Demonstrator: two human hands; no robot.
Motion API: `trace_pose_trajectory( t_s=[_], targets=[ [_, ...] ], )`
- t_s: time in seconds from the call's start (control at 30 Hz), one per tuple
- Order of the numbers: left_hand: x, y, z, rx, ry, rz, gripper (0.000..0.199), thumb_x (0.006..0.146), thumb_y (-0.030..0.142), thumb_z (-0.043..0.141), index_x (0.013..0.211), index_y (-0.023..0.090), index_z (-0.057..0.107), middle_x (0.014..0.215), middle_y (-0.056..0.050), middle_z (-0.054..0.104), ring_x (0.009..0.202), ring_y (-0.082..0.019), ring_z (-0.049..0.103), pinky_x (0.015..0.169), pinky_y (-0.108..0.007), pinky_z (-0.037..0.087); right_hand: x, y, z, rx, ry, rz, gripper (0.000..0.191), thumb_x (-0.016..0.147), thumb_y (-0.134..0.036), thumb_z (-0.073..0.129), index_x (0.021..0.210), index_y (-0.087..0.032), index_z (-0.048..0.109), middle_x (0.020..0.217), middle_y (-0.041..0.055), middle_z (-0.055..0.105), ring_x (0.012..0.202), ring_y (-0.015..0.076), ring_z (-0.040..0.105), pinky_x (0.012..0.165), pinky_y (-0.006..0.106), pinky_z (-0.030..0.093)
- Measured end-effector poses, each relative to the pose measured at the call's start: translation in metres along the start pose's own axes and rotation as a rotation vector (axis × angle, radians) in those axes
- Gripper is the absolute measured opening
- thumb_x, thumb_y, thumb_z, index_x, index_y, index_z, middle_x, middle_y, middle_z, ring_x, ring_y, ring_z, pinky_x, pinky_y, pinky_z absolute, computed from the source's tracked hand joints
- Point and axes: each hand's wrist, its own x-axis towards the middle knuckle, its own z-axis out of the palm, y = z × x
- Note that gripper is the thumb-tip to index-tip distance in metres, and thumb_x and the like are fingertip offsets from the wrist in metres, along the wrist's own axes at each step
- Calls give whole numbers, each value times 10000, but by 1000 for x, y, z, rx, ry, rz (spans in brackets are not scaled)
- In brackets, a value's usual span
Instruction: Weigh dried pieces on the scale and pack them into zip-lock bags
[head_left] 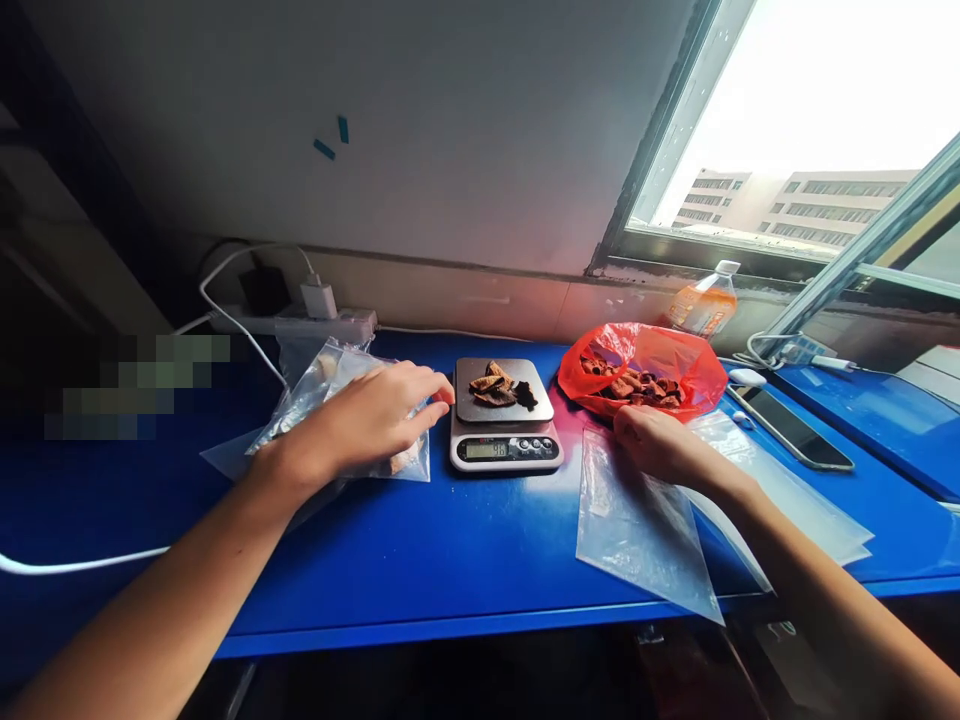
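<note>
A small kitchen scale (506, 455) stands mid-table with its display lit. Curled dried peel-like pieces (493, 385) rest on its metal plate. My left hand (390, 410) hovers at the scale's left side, thumb and fingers apart, holding nothing, above filled clear plastic bags (415, 465). On the right, my right hand (649, 440) is closed at the near edge of a red plastic bag (697, 365). What its fingers grip, if anything, is hidden. Brown dried pieces (637, 385) lie inside the red bag. Beneath that hand is a flat clear plastic bag (637, 540).
More flat clear bags (795, 500) lie right of my right wrist, near a phone (787, 428) and an earphone case (747, 377). An orange drink bottle (705, 300) stands behind the red bag. At the back left, a charger (319, 298) sits in a power strip (356, 325).
</note>
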Motion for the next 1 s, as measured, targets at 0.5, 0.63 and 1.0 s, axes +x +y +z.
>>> trace_pose_trajectory(
  t_s=[0.5,0.63,1.0],
  targets=[
    [65,-4,17,-27,41,-145,268,811,415,509,912,248,693,831,-21,720,702,-199,638,628,-281,429,20,-14,-18,1,-110,-56,59,784,-126,529,767,-168,567,729,43,625,636,145,547,563,248,340],
    [74,-2,18,-11,-37,-138,263,781,422,536,864,246,711,850,-39,728,738,-209,648,655,-279,425,16,-18,-23,8,-90,-77,70,795,-129,515,822,-167,568,746,44,630,627,141,542,553,249,327],
    [65,-2,20,-36,-5,-138,323,791,485,521,860,236,714,811,-26,728,717,-195,643,605,-265,408,41,4,-55,99,285,-49,152,860,-271,460,752,-179,515,702,33,590,592,128,487,559,246,346]
  ],
)
